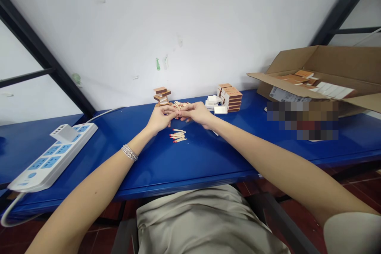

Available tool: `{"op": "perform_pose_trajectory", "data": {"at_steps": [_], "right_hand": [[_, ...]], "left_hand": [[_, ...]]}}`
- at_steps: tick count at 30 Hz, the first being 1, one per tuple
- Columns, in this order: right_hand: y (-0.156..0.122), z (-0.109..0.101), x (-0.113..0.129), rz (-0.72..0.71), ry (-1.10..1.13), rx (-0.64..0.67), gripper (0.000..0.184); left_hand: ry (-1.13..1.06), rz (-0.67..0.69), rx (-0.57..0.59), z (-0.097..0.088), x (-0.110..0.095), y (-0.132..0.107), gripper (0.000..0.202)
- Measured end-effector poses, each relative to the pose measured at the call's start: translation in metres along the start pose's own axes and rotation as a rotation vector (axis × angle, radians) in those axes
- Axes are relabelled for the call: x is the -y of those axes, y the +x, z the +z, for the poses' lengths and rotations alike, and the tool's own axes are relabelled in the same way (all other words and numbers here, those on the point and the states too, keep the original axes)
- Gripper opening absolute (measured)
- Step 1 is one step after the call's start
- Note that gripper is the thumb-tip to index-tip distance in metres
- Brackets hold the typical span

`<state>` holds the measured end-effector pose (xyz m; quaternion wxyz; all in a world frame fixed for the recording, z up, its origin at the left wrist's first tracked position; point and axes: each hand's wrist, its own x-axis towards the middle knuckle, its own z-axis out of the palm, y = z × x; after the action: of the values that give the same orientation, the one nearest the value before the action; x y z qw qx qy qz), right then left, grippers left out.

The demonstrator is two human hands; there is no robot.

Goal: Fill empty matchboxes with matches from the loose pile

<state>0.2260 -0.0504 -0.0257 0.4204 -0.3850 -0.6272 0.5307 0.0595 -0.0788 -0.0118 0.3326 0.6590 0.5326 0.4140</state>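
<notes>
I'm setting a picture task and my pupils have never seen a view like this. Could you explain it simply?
There is no machine here, just one person's bare left hand and right hand. A single camera worn on the head looks forward and down. On the blue table lie a heap of matches, a smaller bunch, matchboxes, white trays, a power strip and an open carton. The fingers meet near the heap; what they hold is too small to tell.

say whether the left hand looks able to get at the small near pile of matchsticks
Likely yes: that matchstick pile lies uncovered on the blue table, close to the left hand, with nothing visible between them.
</notes>
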Motion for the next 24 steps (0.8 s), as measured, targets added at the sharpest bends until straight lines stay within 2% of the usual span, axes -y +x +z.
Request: {"op": "perform_pose_trajectory", "data": {"at_steps": [6,9,11,14,17,24], "right_hand": [[0.001,0.001,0.0,0.021,0.013,-0.012,0.016],[0.001,0.0,0.001,-0.029,-0.073,-0.021,0.015],[0.0,-0.002,0.003,-0.072,-0.158,0.027,0.014],[-0.002,-0.007,0.006,-0.106,-0.279,0.21,0.018],[-0.002,-0.011,0.006,-0.104,-0.38,0.323,0.023],[0.002,-0.012,-0.001,-0.09,-0.479,0.253,0.024]], "left_hand": [[0.143,0.071,-0.066,-0.009,0.011,0.009,0.034],[0.335,0.142,-0.066,-0.02,0.017,0.015,0.025],[0.53,0.188,-0.06,-0.028,0.02,0.018,0.015],[0.727,0.175,0.021,-0.037,0.024,0.021,0.012],[0.782,0.172,0.065,-0.041,0.028,0.023,0.015],[0.812,0.162,0.118,-0.038,0.033,0.026,0.016]]}}
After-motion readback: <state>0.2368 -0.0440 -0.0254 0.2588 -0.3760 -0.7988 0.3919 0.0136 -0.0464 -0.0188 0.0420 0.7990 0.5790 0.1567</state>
